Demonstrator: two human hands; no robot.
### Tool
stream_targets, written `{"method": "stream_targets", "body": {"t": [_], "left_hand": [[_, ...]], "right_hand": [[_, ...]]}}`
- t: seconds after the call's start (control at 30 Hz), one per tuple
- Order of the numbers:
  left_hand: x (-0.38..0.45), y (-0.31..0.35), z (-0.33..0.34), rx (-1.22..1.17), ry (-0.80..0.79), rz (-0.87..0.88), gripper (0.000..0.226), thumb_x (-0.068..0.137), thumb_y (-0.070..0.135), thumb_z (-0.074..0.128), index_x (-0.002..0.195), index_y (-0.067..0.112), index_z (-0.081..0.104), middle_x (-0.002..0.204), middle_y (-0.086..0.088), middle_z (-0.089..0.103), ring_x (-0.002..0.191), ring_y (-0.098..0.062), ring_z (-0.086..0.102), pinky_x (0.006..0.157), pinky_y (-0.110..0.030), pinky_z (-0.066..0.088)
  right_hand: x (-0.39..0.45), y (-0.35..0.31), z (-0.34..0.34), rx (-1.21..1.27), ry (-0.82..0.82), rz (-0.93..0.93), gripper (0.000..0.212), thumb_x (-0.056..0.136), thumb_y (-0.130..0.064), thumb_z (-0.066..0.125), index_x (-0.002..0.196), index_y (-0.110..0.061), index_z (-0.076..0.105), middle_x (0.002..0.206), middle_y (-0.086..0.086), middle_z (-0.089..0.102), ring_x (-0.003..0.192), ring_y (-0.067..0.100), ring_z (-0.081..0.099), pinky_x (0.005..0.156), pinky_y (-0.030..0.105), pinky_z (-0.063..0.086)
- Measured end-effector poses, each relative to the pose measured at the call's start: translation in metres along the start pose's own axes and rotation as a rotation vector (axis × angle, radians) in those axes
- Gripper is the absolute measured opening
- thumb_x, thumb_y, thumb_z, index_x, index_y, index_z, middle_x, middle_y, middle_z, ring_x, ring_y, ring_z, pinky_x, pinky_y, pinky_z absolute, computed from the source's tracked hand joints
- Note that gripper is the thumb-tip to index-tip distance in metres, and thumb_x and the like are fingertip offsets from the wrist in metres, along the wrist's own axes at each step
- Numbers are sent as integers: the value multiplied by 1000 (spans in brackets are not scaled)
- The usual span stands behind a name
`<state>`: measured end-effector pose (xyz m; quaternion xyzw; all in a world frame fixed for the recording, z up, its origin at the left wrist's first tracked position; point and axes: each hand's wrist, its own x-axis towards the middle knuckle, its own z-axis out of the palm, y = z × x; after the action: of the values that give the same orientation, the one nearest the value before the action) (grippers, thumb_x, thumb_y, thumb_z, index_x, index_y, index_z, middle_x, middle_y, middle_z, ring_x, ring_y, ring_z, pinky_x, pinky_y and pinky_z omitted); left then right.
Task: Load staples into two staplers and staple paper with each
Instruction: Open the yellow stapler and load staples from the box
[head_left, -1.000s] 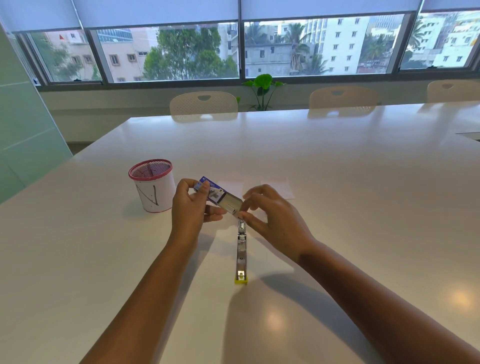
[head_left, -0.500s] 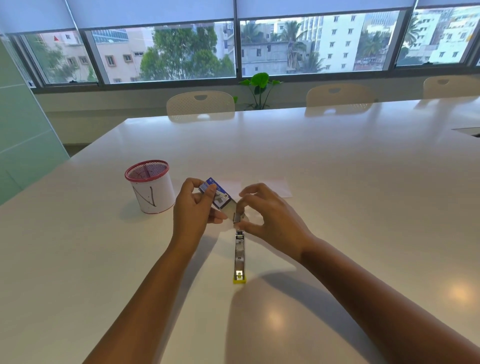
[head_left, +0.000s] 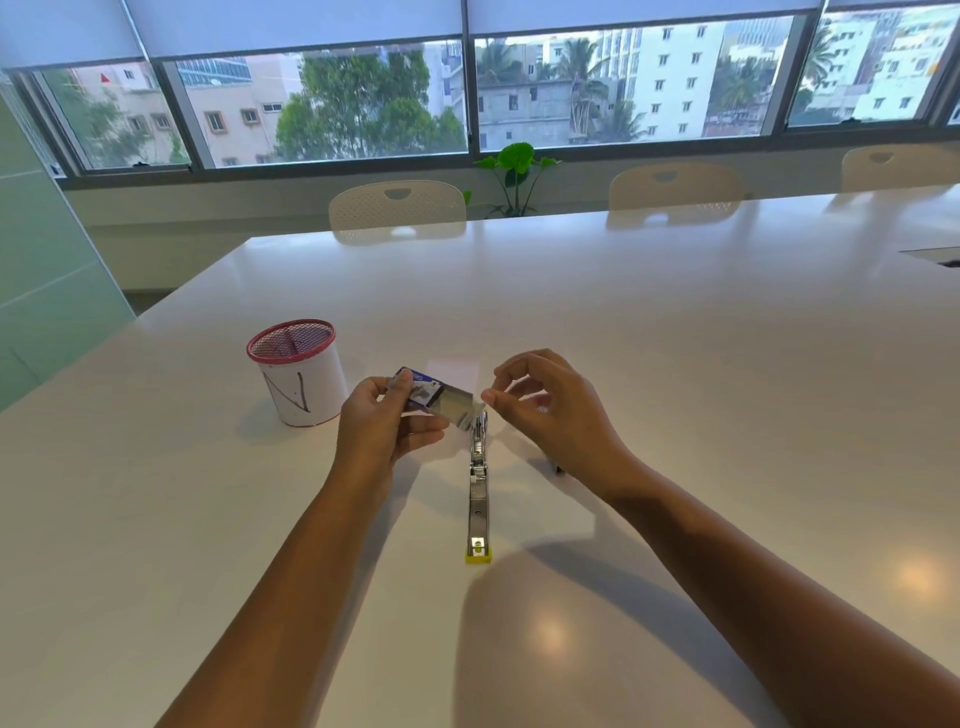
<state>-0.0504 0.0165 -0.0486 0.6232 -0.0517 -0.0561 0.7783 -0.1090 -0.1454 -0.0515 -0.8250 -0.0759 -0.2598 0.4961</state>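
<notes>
An opened stapler (head_left: 478, 499) lies flat on the white table (head_left: 675, 364), a metal rail with a yellow near end, pointing away from me. Just above its far end my left hand (head_left: 384, 421) grips a blue staple box (head_left: 415, 384); its inner tray (head_left: 454, 408) is slid out to the right and shows silvery staples. My right hand (head_left: 550, 410) hovers to the right of the tray with curled fingers. Its thumb tip is at the tray's end, apart from the forefinger, and nothing shows between them. A white paper sheet (head_left: 457, 366) lies behind the box.
A white cup with a red mesh rim (head_left: 296, 374) stands left of my left hand. A small dark object (head_left: 558, 467) peeks out under my right wrist. Chairs (head_left: 397, 208) line the table's far edge, below the windows.
The tray has slid further out of the box. My right hand has let go of its end and lifted slightly up and to the right. The stapler has not moved.
</notes>
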Motion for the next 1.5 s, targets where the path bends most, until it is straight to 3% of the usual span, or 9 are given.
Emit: {"method": "stream_targets", "body": {"t": [0.13, 0.2, 0.33, 0.5, 0.63, 0.9, 1.17, 1.3, 1.5], "left_hand": [[0, -1, 2, 176, 53, 102, 11, 91, 24, 49, 82, 19, 51, 79, -5, 65, 46, -10, 66, 43, -17, 53], [-1, -1, 4, 224, 44, 132, 10, 91, 24, 50, 82, 19, 52, 78, -5, 66, 46, -9, 66, 43, -18, 53], [-3, -1, 7, 263, 27, 154, 11, 90, 26, 51, 88, 15, 53, 82, -7, 67, 47, -10, 66, 49, -20, 55], [-2, 2, 6, 193, 73, 133, 10, 92, 23, 49, 91, 13, 51, 75, -1, 64, 43, -8, 64, 43, -17, 53], [2, 0, 3, 134, 94, 81, 15, 91, 23, 49, 103, 13, 46, 79, -4, 64, 46, -9, 65, 47, -20, 55], [5, -3, 1, 136, 58, 53, 19, 92, 22, 50, 109, 13, 49, 85, -8, 64, 53, -11, 67, 48, -21, 56], [2, -5, 4, 171, -13, 44, 20, 90, 25, 51, 107, 16, 49, 89, -10, 65, 56, -15, 68, 56, -26, 57], [1, -5, 4, 165, -23, 47, 20, 90, 24, 51, 108, 15, 49, 94, -14, 65, 57, -16, 68, 57, -27, 57], [-6, -4, 10, 68, -141, -47, 25, 91, 23, 49, 111, 6, 48, 82, -11, 64, 46, -10, 64, 48, -19, 55]], "right_hand": [[-2, 1, 2, -99, -54, -57, 7, 83, -42, 56, 89, -38, 57, 101, -16, 50, 83, -4, 56, 73, 10, 47], [-5, 2, 2, -218, -121, -102, 23, 87, -46, 48, 102, -34, 62, 110, -12, 50, 91, 1, 55, 76, 18, 48], [-8, 5, 3, -384, -180, -143, 27, 94, -34, 46, 115, -26, 61, 121, -3, 51, 103, 8, 50, 82, 25, 47], [-5, 3, -1, -359, -87, -114, 21, 87, -35, 57, 106, -27, 61, 105, -11, 47, 81, 3, 50, 72, 19, 48], [-3, -4, -3, -139, -163, -62, 28, 79, -30, 69, 105, -25, 60, 90, -11, 56, 69, 2, 55, 64, 12, 46], [-3, -3, -1, -26, -216, -80, 28, 72, -26, 75, 98, -17, 68, 93, -13, 57, 85, 7, 61, 77, 19, 54], [-5, -3, 2, -60, -98, -122, 16, 73, -25, 75, 86, -16, 71, 82, -8, 59, 76, 4, 55, 62, 9, 43], [-6, -6, 3, -57, -66, -133, 13, 73, -21, 75, 84, -18, 68, 79, -15, 55, 74, -3, 54, 59, 5, 39], [-9, -5, 8, -95, 71, -225, 15, 73, -21, 75, 82, -11, 69, 80, -7, 55, 73, -2, 52, 59, 6, 41]]}}
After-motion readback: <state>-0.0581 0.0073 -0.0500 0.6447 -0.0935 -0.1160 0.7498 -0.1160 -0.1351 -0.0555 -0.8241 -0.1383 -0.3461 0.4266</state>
